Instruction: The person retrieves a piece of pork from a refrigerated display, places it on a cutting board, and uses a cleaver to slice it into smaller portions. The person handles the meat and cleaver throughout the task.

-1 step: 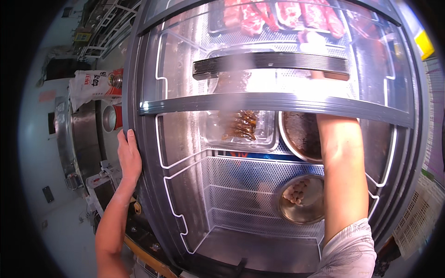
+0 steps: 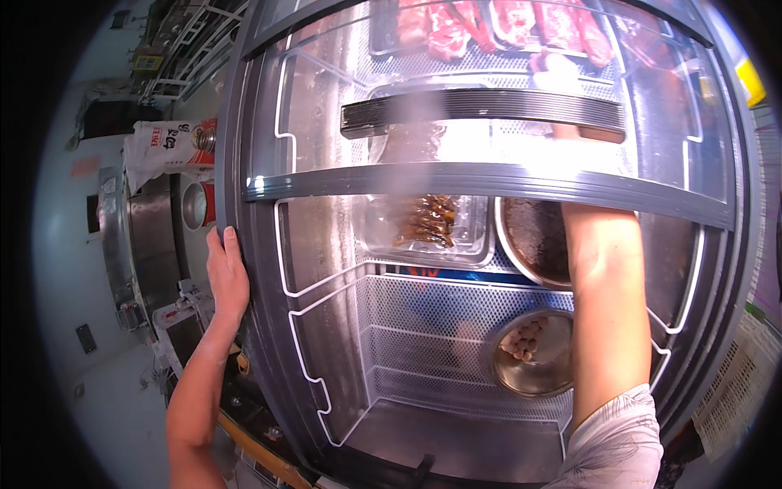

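Observation:
A chest freezer (image 2: 262,326) with a dark frame fills the view, its sliding glass lid (image 2: 326,181) covering the far part. My left hand (image 2: 228,273) lies against the left side of the frame, fingers stretched out and holding nothing. My right arm goes in under the lid. Through the glass, my right hand (image 2: 558,72) shows blurred by glare near the trays of raw red meat (image 2: 513,24); what its fingers do is hard to make out. Beside that forearm stand a round pan of dark food (image 2: 533,236) and a clear tray of brown pieces (image 2: 432,222).
A metal bowl (image 2: 538,367) with several small round balls sits in the near wire basket (image 2: 423,326). A black handle (image 2: 481,112) crosses the lid. Outside, to the left, are a printed white and red bag (image 2: 167,147), a red container (image 2: 199,205) and a steel counter (image 2: 155,236).
Almost nothing differs. The freezer's contents and my right arm appear very slightly farther right, while my left hand keeps its place on the frame.

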`<state>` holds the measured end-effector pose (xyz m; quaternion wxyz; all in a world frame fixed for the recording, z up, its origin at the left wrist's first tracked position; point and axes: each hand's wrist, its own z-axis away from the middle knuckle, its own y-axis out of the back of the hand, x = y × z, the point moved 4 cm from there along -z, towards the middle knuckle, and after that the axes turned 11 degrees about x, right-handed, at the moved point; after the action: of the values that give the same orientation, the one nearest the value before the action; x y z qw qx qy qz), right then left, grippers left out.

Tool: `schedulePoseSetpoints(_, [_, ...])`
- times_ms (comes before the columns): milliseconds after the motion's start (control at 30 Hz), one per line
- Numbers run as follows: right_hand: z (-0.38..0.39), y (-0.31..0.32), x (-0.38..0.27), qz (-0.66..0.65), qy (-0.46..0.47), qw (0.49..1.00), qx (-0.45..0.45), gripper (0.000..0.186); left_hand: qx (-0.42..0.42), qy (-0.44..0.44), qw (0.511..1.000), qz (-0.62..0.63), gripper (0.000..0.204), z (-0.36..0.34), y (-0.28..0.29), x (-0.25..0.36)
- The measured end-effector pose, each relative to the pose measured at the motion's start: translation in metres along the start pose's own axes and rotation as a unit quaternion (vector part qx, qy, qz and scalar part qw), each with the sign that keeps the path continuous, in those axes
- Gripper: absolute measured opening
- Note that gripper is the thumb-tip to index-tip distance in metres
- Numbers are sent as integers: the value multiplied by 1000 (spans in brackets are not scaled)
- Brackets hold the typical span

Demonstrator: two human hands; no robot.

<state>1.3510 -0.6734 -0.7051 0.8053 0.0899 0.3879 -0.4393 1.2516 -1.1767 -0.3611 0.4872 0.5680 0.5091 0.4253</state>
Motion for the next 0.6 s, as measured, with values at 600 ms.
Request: schedulePoseSetpoints(600, [4,5,13,-47,-46,998,18,24,-13,15,1000,8,60,1,-4,-1])
